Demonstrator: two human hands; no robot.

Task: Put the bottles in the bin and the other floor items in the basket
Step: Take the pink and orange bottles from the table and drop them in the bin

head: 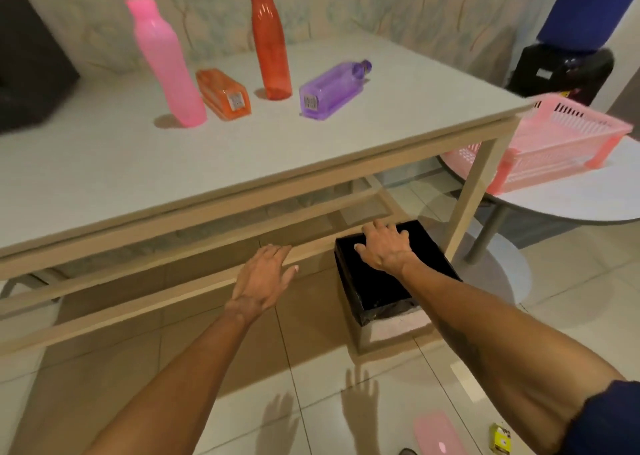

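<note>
Both hands reach forward, fingers spread (nothing held): left hand (pixel 264 279) near the table (pixel 104 163) rail, right hand (pixel 383 246) over the bin (pixel 388 302).

Your light is dim and warm from overhead; soft shadows fall on the floor (pixel 311 357). Slight blur throughout; wide-angle distortion bows the bench (pixel 104 163) edges.

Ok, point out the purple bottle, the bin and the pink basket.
purple bottle (pixel 332 89): head view, on the middle of its body.
bin (pixel 398 330): head view, on its pale front wall.
pink basket (pixel 561 163): head view, on its near slatted side wall.
</note>
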